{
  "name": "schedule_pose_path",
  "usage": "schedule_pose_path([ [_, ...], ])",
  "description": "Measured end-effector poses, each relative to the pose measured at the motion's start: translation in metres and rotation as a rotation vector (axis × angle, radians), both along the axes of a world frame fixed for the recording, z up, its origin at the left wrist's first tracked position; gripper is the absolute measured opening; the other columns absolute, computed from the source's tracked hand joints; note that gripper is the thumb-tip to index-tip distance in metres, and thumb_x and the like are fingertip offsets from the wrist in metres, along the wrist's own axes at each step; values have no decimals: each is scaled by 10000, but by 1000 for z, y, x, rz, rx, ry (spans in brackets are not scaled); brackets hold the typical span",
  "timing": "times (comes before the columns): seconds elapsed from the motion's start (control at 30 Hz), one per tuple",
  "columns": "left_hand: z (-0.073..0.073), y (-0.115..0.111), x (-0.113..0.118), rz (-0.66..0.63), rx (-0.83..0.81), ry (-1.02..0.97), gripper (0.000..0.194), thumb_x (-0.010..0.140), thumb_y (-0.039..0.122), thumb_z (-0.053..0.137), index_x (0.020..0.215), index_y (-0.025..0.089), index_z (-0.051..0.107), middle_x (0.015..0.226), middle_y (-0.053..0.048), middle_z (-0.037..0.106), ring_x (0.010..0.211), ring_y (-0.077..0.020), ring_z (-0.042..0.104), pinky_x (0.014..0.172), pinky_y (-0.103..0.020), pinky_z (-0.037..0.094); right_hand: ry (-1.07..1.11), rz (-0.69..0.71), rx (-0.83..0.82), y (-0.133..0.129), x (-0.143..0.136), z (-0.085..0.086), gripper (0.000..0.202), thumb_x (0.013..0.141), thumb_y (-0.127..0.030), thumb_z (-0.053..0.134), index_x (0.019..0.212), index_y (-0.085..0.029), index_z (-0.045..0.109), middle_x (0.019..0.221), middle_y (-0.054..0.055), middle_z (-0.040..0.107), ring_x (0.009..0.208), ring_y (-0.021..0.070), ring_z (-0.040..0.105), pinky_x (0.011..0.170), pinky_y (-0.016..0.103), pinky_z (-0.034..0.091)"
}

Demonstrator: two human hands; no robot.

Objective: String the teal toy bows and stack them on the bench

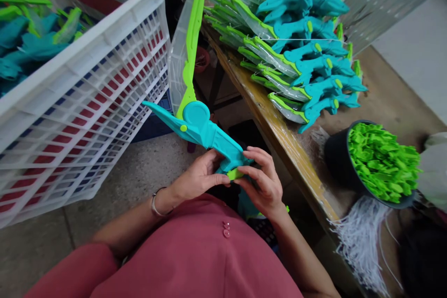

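Note:
A teal and green plastic toy (226, 142), with a hinged green-edged translucent arm (190, 46) rising from its round joint, is held in front of my body. My left hand (199, 174) is closed around the lower part of its teal handle, thumb pressed to a small green plastic piece (234, 174). From the other side, my right hand (263, 179) has its fingers bent onto the handle's end and the same green piece. Whether that piece is fully seated in the handle cannot be seen. The inner fingertips are partly hidden.
To the left stands a white plastic crate (122, 70) with similar toys inside. Stacked toys (307, 56) lie along the wooden table (296, 163). Nearer me on it are a dark bucket (338, 158) of small green pieces and a bundle of white strings (363, 237) hanging over the edge.

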State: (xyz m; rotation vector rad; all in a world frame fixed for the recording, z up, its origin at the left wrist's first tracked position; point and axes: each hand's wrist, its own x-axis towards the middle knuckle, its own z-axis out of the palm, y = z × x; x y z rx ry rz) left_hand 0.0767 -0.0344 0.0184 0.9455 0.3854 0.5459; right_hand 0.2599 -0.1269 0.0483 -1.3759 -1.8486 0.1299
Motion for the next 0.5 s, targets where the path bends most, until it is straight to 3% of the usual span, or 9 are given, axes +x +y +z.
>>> schedule_pose_path([
  [0.23, -2, 0, 1, 43, 65, -17, 553, 759, 144, 826, 1263, 247, 623, 1327, -79, 653, 1290, -287, 577, 1123, -442, 443, 16, 52, -39, 0, 4, 0, 236, 926, -210, 731, 1150, -248, 666, 1337, 120, 593, 1306, 343, 555, 1021, 594, 548],
  [0.5, 0, -2, 1, 38, 86, 29, 547, 798, 151, 804, 1283, 244, 568, 1336, -67, 631, 1286, -251, 573, 1120, -424, 432, -39, 25, -44, 0, -1, 1, 207, 937, -177, 714, 1129, -231, 660, 1352, 134, 564, 1322, 335, 534, 1025, 569, 543],
])
